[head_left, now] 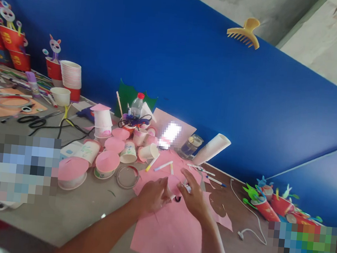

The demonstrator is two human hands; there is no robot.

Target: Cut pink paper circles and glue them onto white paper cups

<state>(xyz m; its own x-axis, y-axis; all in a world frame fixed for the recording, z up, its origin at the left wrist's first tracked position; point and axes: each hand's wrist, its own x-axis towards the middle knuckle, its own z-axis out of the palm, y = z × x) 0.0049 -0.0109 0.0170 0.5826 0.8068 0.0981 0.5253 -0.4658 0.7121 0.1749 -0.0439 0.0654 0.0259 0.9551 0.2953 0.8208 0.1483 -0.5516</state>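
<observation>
In the head view, my left hand (155, 195) is closed around a small white paper cup with a pink paper piece (174, 185) at its top. My right hand (193, 194) is beside it, fingers stretched out and apart, the thumb at the edge of the pink piece. A small whitish item (187, 189) shows by that thumb; its kind is unclear. Below the cup, a dark ring-shaped thing (177, 199) is partly hidden. Both hands are over a pink paper sheet (166, 237) on the table.
Several paper cups with pink tops (107, 162) stand or lie to the left, near a tape roll (127, 177). Markers (163, 166) lie beyond my hands. Black-handled scissors (34, 120) are farther left. A cup stack (212, 150) leans by the blue partition (175, 51); a white cable (255, 214) trails right.
</observation>
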